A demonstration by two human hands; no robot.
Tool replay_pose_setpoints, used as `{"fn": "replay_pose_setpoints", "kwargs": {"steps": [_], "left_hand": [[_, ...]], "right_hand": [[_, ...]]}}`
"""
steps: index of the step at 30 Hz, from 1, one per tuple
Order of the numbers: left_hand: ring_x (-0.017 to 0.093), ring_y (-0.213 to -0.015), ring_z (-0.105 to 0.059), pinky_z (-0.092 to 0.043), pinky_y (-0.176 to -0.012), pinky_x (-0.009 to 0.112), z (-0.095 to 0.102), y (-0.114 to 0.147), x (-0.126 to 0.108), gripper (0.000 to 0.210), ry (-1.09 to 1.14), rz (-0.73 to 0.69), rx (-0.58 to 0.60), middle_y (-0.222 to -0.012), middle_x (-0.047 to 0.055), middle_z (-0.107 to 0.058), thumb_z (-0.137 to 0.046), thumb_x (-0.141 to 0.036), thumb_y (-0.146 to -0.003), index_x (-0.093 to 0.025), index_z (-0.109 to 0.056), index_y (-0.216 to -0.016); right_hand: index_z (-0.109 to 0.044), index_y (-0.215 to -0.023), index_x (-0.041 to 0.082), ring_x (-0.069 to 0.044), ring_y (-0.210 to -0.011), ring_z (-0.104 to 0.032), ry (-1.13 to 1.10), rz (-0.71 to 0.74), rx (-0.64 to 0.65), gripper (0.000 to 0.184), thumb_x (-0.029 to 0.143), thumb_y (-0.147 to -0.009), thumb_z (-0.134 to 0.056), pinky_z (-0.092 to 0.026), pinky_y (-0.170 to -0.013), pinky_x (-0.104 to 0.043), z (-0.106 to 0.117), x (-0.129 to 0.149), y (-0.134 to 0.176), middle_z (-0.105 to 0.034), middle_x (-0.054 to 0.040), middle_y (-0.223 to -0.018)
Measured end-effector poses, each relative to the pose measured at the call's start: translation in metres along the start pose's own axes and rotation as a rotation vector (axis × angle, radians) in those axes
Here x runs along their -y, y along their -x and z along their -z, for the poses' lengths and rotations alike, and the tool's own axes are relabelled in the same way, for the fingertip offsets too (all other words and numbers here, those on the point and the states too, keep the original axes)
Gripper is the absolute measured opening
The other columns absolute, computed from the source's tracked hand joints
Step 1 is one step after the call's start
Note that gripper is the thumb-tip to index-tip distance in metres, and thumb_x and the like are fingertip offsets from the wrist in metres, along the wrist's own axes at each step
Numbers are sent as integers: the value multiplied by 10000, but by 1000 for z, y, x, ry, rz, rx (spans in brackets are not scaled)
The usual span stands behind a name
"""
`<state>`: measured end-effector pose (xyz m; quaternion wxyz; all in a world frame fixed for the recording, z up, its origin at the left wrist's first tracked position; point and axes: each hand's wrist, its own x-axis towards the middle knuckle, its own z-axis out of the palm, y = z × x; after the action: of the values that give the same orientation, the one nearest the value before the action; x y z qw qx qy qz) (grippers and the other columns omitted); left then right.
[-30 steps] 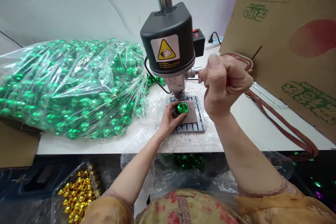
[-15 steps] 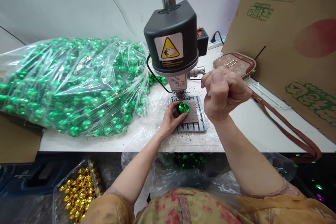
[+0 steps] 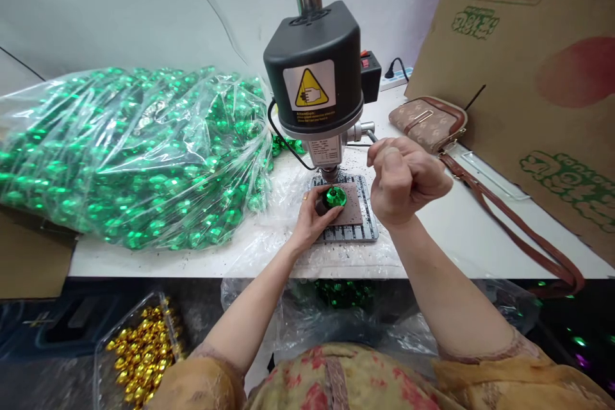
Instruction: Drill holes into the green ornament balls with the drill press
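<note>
My left hand (image 3: 311, 214) grips a shiny green faceted bauble (image 3: 336, 196) between thumb and fingers, with a dark piece beside it under the palm. The bauble rests on a brownish square pad (image 3: 354, 213) on the slotted metal base (image 3: 368, 230) of a small drill press (image 3: 314, 70). Right above the bauble is the drill's chuck (image 3: 330, 174); the bit's tip is hard to make out. My right hand (image 3: 406, 179) is closed around the drill press lever (image 3: 371, 135), whose grip end is hidden in the fist.
A clear plastic bag (image 3: 144, 160) full of green baubles lies at the left. To the right are a brown purse (image 3: 427, 120) with a strap and a large cardboard box (image 3: 533, 77). Below the table edge, a clear tray (image 3: 98, 371) holds gold baubles. Dark shavings dot the base.
My right hand has moved down slightly with the lever, uncovering more of the purse. My left hand and the green bauble stay in nearly the same place.
</note>
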<state>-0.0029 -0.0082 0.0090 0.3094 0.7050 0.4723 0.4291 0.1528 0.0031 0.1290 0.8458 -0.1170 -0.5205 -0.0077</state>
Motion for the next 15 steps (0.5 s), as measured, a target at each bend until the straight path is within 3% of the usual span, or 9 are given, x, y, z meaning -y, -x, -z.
{"fn": "replay_pose_setpoints", "kwargs": {"steps": [12,15], "left_hand": [[256,-1148,-598,-457,-1039,408,-2,1,2,475,14,-2,-29,-1183,78,-675,-794,-353,-833,-219,-615,-1252],[256,-1148,-608,-467,-1042,418,-3,0,3,481,32,6,-26,-1192,84,-670,-796,-353,-828,-217,-611,-1250]], "right_hand": [[-221,-568,168,-25,-467,-313,-11,16,19,471,109,-905,-546,-454,-522,-251,5,0,11,-301,65,-529],[-229,-562,181,-30,-457,-315,45,-78,-26,497,190,-944,-547,-398,-497,-248,-3,8,-2,-257,62,-522]]}}
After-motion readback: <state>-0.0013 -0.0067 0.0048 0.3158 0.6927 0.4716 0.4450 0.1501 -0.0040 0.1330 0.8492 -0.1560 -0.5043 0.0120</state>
